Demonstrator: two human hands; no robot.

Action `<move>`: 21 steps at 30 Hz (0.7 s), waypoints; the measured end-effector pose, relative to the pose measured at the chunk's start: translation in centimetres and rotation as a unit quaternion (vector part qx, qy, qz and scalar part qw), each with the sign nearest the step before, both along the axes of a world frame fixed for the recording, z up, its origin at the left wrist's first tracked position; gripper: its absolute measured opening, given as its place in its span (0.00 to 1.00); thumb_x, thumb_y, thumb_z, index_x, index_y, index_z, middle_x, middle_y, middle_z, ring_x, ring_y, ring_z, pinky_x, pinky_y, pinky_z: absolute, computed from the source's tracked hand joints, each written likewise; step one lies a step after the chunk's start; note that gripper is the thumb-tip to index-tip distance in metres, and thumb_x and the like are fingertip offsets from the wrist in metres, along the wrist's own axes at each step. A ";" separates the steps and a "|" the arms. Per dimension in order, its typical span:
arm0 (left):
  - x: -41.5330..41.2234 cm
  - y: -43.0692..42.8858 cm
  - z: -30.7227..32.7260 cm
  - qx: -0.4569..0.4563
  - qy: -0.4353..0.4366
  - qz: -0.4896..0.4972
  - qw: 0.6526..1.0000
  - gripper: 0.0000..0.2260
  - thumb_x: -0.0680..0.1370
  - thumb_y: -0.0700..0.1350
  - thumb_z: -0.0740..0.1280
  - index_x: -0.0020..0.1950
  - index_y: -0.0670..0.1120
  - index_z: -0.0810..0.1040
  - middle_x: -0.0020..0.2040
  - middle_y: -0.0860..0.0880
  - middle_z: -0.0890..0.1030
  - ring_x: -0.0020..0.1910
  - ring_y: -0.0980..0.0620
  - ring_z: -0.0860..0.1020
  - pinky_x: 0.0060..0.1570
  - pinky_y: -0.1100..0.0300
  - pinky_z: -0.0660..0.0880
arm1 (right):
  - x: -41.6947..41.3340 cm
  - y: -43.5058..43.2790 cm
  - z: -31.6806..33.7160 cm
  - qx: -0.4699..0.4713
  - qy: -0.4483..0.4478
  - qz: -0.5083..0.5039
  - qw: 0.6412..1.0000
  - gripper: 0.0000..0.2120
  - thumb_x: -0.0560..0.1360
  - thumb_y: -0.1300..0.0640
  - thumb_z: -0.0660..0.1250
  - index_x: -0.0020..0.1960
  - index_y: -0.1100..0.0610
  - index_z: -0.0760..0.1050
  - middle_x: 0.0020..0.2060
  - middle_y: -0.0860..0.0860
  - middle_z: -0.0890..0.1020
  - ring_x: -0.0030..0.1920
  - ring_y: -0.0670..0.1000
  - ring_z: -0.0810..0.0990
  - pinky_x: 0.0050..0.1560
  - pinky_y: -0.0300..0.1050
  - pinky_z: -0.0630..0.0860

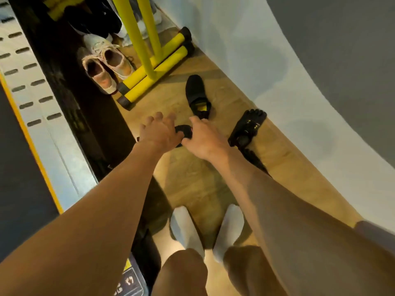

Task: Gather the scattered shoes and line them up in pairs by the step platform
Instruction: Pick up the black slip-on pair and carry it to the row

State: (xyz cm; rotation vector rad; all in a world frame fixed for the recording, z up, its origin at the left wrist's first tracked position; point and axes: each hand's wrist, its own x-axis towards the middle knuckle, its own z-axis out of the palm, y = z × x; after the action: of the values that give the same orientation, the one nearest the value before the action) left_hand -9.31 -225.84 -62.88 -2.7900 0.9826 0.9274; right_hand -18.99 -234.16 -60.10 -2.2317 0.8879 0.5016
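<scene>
Two feet in white socks [186,231] stand on a narrow strip of wooden floor [192,184]. The dark side of the step platform [42,107] hems the strip in on the left and a white wall [299,103] on the right. The platform's slotted grey top and yellow edge run out of the picture at the left.

Both arms reach forward to a small black shoe [184,131] on the floor in the middle of the strip, most of it hidden under the hands. The left hand [160,133] has its fingers spread wide, with its thumb side against the shoe. The right hand [205,139] touches the shoe from the other side; I cannot tell whether it grips it.

Just beside the wall lies a black toe shoe [248,127], and a second one [256,161] is partly covered by the right forearm. Beyond the hands a black shoe with a yellow insole [196,92] lies alone on open floor. Farther on, a beige pair [106,67] sits side by side against the platform, just beside the base of a yellow frame [154,71] that narrows the passage. Dark shoes [96,18] behind it are blurred.
</scene>
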 end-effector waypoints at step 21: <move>8.7 -2.3 -29.9 0.132 -0.047 -0.031 0.990 0.23 0.74 0.55 0.68 0.66 0.48 0.69 0.62 0.45 0.74 0.66 0.42 0.66 0.58 0.46 0.68 | 12.5 0.3 -31.6 0.445 0.081 -0.463 0.762 0.17 0.77 0.50 0.64 0.63 0.56 0.73 0.61 0.58 0.76 0.60 0.62 0.75 0.45 0.57 0.76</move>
State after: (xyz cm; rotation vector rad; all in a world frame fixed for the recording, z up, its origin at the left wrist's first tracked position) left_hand -0.61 -228.15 -92.83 -2.5429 0.8592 0.8396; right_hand -6.44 -233.82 -91.66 -0.7342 1.3319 0.4718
